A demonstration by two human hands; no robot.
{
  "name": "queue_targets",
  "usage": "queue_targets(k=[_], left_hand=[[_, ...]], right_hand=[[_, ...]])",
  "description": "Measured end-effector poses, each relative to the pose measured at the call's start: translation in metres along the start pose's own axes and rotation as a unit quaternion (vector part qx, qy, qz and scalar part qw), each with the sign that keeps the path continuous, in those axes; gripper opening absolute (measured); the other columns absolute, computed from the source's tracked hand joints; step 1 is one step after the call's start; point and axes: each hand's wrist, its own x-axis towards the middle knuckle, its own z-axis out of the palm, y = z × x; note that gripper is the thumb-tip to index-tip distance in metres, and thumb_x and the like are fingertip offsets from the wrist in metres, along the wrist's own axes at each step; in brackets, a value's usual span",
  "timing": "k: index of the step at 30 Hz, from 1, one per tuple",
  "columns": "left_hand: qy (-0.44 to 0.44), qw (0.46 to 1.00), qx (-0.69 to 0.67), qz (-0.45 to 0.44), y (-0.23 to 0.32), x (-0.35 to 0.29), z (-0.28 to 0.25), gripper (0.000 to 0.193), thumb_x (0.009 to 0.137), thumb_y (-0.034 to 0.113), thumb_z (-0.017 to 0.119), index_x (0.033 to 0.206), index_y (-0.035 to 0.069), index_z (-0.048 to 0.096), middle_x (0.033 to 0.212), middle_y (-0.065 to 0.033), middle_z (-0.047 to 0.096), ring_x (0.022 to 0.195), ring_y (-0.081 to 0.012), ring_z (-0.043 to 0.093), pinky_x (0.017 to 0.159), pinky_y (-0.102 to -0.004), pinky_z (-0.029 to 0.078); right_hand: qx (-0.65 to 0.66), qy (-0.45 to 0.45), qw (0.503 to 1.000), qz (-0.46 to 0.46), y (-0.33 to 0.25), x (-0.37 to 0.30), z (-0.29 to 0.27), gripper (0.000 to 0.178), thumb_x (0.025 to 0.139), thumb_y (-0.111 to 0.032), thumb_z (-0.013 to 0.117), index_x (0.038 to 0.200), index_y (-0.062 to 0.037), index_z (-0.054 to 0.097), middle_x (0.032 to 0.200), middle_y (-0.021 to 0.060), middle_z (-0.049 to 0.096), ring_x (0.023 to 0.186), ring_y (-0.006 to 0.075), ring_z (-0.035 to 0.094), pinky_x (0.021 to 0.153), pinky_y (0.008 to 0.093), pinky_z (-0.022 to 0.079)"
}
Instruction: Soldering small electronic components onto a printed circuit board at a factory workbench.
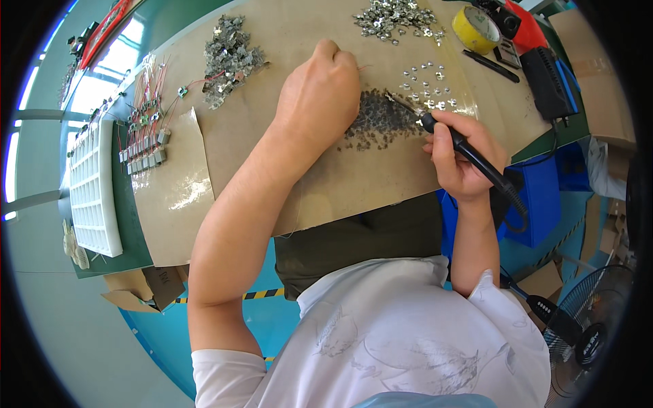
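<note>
A workbench covered with brown cardboard sheeting [326, 183] fills the view, with green bench edge and blue crates beyond it. The right hand [457, 160] has its fingers wrapped closed round the black handle of a soldering iron [469, 153], held like a pen, the metal tip angled left and far into a dark scorched patch [379, 121] on the cardboard. The left hand [320, 92] lies knuckles-up just left of that tip, fingers curled down onto the sheet; what it pinches is hidden under the hand, though a thin reddish wire seems to show at its far side. Just beyond the tip lie rows of small metal pieces [427, 85], and farther off a loose heap of them [394, 17]. A second heap of metal parts [228, 58] sits far left, and near the left edge lie wired components with red leads [146, 129] beside a white compartment tray [92, 190]. A yellow tape roll [476, 28] and a black unit [547, 81] stand at the far right, the iron's cord trailing to the right past the bench edge. The risk here looks like a burn: the hot tip works very close to the left fingertips, and a slip or a tug from the trailing cord could drive it into skin or scatter the small pieces.
</note>
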Motion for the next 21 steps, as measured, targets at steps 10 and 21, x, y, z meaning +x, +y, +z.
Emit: queue_targets(k=[10, 21], left_hand=[[-0.014, 0.990, -0.137, 0.010, 0.006, -0.005, -0.007, 0.012, 0.093, 0.012, 0.070, 0.098, 0.001, 0.073, 0.093, -0.0163, 0.068, 0.085, -0.0376, 0.068, 0.078, -0.0442, 0.056], [-0.067, 0.991, -0.099, 0.063, 0.005, -0.005, -0.010, 0.011, 0.095, 0.015, 0.069, 0.099, 0.007, 0.076, 0.102, -0.0112, 0.067, 0.090, -0.0365, 0.068, 0.082, -0.0451, 0.056]], right_hand=[[0.002, -0.006, 1.000, -0.018, 0.003, 0.001, 0.002, 0.013, 0.087, -0.001, 0.078, 0.100, 0.0002, 0.076, 0.072, 0.0068, 0.069, 0.058, 0.0129, 0.063, 0.055, 0.0247, 0.049], [0.014, 0.013, 1.000, -0.009, 0.006, 0.000, 0.003, 0.012, 0.088, -0.002, 0.078, 0.099, 0.0000, 0.077, 0.071, 0.0052, 0.069, 0.057, 0.0104, 0.062, 0.054, 0.0239, 0.048]])
